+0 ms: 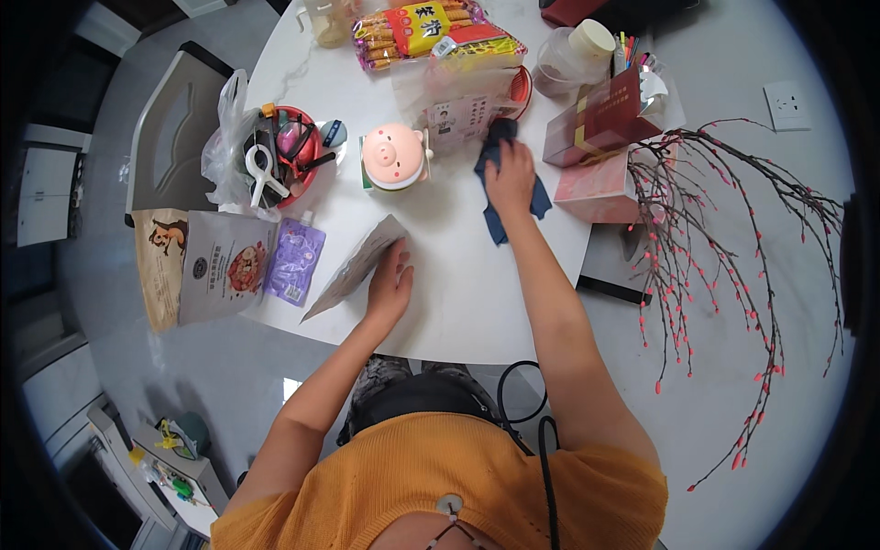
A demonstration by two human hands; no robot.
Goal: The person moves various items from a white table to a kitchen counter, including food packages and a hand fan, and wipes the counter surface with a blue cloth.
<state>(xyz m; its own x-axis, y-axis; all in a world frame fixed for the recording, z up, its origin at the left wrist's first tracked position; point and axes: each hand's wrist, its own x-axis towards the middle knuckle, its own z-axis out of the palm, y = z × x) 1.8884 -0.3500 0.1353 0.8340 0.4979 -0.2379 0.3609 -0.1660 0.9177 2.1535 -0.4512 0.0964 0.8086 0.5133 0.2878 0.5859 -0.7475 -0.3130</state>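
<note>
My left hand (391, 286) is at the right edge of a flat grey packet (356, 264), which stands tilted near the front of the white table (449, 307). It seems to hold the packet, with its thumb hidden. Farther right, my right hand (511, 179) presses down on a crumpled dark blue cloth (493, 225) lying on the tabletop. Its fingers are bent over the cloth. Between and beyond my hands sits a pink pig-shaped item (392, 154). Close behind the cloth stands a clear plastic bag (458, 101) with printed paper in it.
At the left are a red basket (310, 151) of small items, a purple spouted pouch (295, 261) and a grey-white food bag (225, 266). Snack rolls (417, 32) lie at the back. A dark red box (600, 119), a pink box (600, 194) and red-budded branches (706, 238) crowd the right.
</note>
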